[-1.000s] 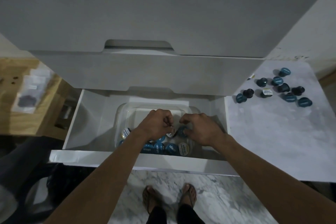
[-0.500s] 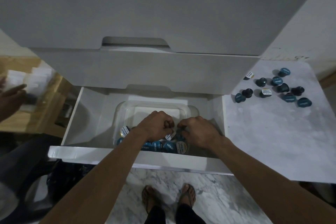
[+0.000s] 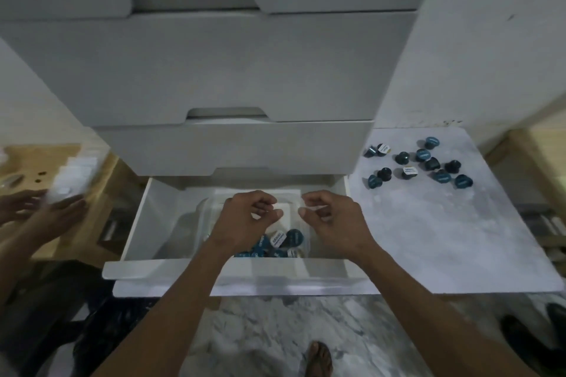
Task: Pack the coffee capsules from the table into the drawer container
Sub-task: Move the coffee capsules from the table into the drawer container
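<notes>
Both hands lifted off container [image 3: 211, 208] capsules: left hand [image 3: 245, 220], right hand [image 3: 332, 222] loosely curled, empty; twelve capsules [image 3: 418, 164] on table [image 3: 428, 239].

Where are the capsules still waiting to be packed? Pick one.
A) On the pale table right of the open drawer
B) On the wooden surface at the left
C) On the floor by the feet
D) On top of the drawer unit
A: a loose group of dark and blue capsules lies on the pale table, to the right of the open drawer.
</notes>
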